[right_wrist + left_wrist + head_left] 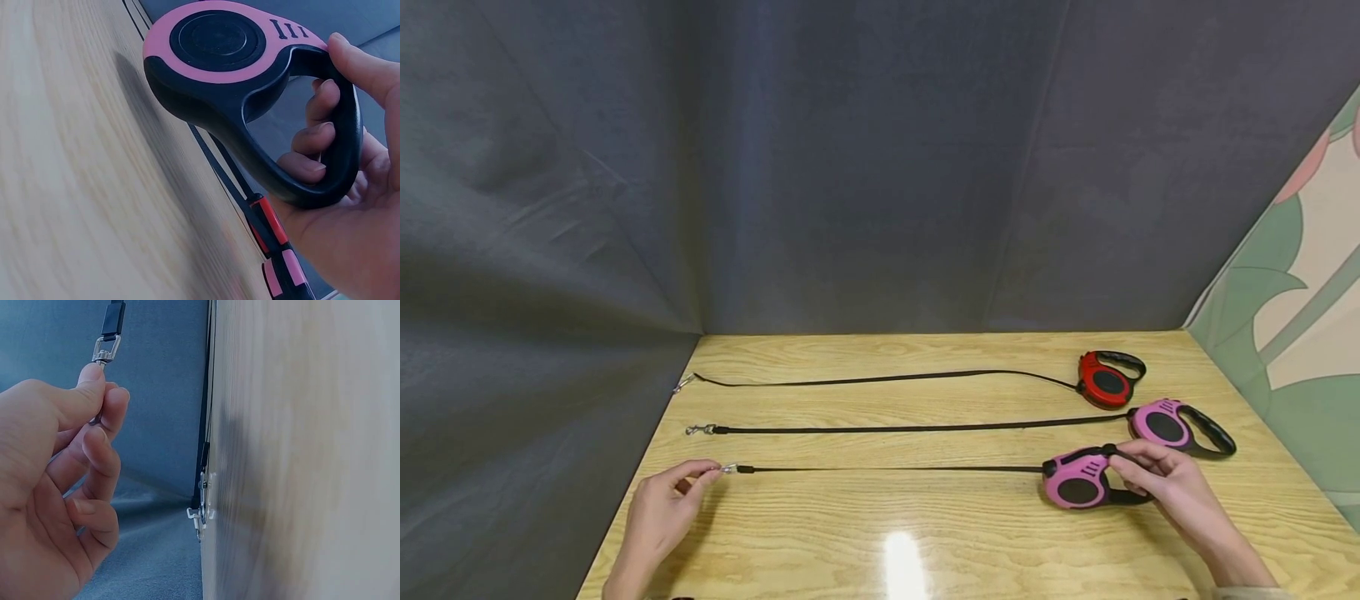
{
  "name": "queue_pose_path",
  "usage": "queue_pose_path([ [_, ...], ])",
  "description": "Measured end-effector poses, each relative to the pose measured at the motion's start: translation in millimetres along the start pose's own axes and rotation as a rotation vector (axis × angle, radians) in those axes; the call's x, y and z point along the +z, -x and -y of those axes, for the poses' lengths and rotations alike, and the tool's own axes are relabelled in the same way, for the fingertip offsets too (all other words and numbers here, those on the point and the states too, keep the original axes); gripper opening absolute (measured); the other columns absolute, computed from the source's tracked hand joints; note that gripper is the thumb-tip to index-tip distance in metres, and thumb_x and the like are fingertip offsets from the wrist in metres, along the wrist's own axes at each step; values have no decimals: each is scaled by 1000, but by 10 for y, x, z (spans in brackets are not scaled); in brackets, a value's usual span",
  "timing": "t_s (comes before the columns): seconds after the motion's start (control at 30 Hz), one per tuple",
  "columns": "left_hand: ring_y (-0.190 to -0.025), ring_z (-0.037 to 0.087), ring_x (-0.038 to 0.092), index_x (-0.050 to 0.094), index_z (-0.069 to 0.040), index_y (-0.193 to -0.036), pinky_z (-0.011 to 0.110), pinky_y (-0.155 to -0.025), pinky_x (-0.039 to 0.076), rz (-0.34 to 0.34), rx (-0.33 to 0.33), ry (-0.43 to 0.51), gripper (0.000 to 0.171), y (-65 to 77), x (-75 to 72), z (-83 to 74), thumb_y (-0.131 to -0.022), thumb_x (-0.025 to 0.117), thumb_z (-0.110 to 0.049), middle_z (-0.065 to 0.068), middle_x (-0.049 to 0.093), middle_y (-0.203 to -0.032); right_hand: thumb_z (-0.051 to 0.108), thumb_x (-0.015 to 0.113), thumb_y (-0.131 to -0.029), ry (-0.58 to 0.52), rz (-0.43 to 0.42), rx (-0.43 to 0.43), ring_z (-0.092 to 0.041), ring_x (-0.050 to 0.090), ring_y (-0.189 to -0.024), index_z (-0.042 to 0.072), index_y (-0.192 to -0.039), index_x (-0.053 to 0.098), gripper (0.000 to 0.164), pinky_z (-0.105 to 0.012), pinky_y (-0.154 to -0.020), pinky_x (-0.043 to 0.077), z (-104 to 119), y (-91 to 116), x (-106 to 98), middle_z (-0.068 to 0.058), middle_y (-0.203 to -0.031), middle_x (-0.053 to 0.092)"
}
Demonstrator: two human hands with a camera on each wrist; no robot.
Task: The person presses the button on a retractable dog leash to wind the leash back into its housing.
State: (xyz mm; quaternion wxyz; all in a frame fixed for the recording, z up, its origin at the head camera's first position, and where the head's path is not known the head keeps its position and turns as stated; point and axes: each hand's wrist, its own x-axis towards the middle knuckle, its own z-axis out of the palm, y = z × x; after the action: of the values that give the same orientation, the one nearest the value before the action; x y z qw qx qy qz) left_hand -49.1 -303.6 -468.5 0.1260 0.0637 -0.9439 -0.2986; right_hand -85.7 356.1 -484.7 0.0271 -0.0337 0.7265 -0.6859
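Observation:
My left hand pinches the metal snap hook of a black leash strap between thumb and forefinger, its other fingers loosely bent. From there the strap runs straight across to a pink and black retractable leash at the right. My right hand grips that leash by its black handle, with fingers curled through the loop and the thumb on top. In the right wrist view the case is raised above the tabletop, its shadow on the wood.
Behind lies a second pink retractable leash, its strap stretched left to a snap hook. Farther back is a red retractable leash with its strap laid out leftward. Grey curtains border the wooden table at the back and left.

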Motion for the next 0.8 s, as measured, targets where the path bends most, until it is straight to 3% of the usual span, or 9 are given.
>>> queue_pose_path([
  [0.4, -63, -2, 60, 85, -20, -103, 26, -48, 41, -3, 13, -7, 10, -2, 2, -16, -95, 82, -26, -2, 79, -80, -12, 58, -102, -9, 2, 11, -6, 57, -72, 16, -103, 76, 32, -24, -62, 47, 5, -16, 26, 10, -82, 68],
  [0.8, -65, -2, 61, 85, -21, -102, 26, -48, 41, -19, 32, -10, 9, -2, 14, 7, -95, 83, -25, -3, 80, -81, -8, 62, -102, 65, -11, 45, -3, 62, -75, 19, -103, 76, 30, -21, -66, 51, 20, -58, 48, 11, -87, 73],
])
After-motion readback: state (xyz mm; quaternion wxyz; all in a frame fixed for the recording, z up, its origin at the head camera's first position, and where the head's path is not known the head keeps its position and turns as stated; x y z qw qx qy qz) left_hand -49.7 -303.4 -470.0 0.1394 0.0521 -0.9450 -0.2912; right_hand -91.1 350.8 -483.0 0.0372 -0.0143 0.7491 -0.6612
